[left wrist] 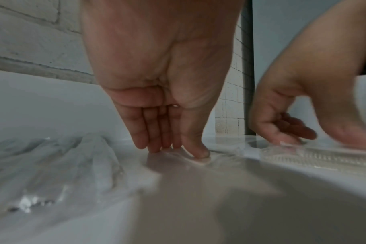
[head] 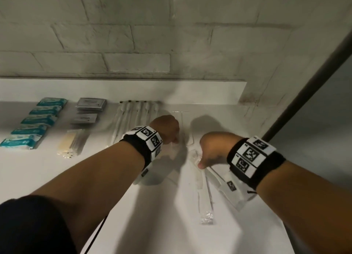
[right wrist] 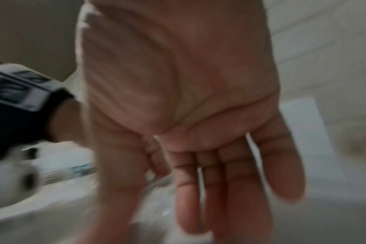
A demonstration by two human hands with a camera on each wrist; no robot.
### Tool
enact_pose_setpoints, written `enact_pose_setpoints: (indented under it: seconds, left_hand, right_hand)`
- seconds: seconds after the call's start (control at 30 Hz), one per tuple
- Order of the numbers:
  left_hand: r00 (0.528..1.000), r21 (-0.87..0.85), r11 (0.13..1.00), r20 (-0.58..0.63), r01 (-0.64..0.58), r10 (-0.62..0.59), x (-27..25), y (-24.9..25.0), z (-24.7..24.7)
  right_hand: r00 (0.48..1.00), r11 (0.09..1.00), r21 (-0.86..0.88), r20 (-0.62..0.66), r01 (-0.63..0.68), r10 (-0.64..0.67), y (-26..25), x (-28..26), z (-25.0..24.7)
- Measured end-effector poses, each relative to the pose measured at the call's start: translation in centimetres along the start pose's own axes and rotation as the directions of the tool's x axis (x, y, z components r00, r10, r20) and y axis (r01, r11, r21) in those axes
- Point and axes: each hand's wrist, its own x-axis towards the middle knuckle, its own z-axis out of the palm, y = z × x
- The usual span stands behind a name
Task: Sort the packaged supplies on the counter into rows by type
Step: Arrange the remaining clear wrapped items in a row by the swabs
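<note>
My left hand (head: 173,138) reaches down to the counter (head: 133,206). In the left wrist view its straight fingers and thumb (left wrist: 195,152) touch a thin clear packet (left wrist: 224,159) lying flat. My right hand (head: 202,161) is just to the right, its thumb resting on a clear-wrapped comb packet (head: 206,179) that stretches toward me. That packet's ridged teeth (left wrist: 316,158) show under the right hand (left wrist: 290,140). The right wrist view is blurred: fingers (right wrist: 230,189) straight, clear wrap below them.
Rows lie along the back left: teal tissue packs (head: 36,120), grey sachets (head: 89,108), a swab packet (head: 73,143), and long white wrapped items (head: 137,112). A brick wall (head: 152,34) backs the counter. A dark post (head: 304,86) runs up the right side.
</note>
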Motion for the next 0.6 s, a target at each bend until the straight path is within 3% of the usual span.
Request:
enact_pose_setpoints:
  seconds: [0.1, 0.23, 0.33, 0.43, 0.47, 0.53, 0.6]
  left_hand:
    - [1.000, -0.024, 1.000, -0.001, -0.002, 0.002, 0.2, -0.2, -0.2]
    - [0.991, -0.135, 0.990, -0.113, 0.051, -0.066, 0.3, -0.3, -0.1]
    - [0.989, -0.162, 0.986, -0.138, 0.026, -0.049, 0.7, 0.4, 0.0]
    - [0.999, -0.128, 0.991, -0.040, 0.030, -0.036, 0.9, 1.8, 0.1]
    - [1.000, -0.106, 0.994, -0.006, 0.029, -0.029, 0.9, 2.2, 0.2]
    - [1.000, -0.082, 0.996, 0.014, 0.024, -0.023, 0.8, 2.5, 0.4]
    - [1.000, -0.049, 0.999, 0.015, 0.007, -0.007, 0.9, 2.2, 0.7]
  right_hand:
    - [0.994, 0.954, 0.295, 0.101, -0.061, 0.032, 0.5, 1.6, 1.1]
    - [0.994, 0.763, 0.638, 0.101, -0.103, 0.050, 2.3, 1.6, 1.1]
    - [0.991, 0.716, 0.686, 0.116, -0.131, 0.070, 2.4, 1.4, 1.7]
    - [0.992, 0.651, 0.749, 0.106, -0.123, 0.066, 1.7, 1.4, 2.3]
    - [0.994, 0.649, 0.754, 0.079, -0.105, 0.069, 1.5, 1.3, 2.5]
    - [0.996, 0.728, 0.681, 0.019, -0.075, 0.085, 1.1, 1.2, 2.7]
    - [0.996, 0.734, 0.673, 0.043, -0.089, 0.081, 1.0, 1.2, 3.0]
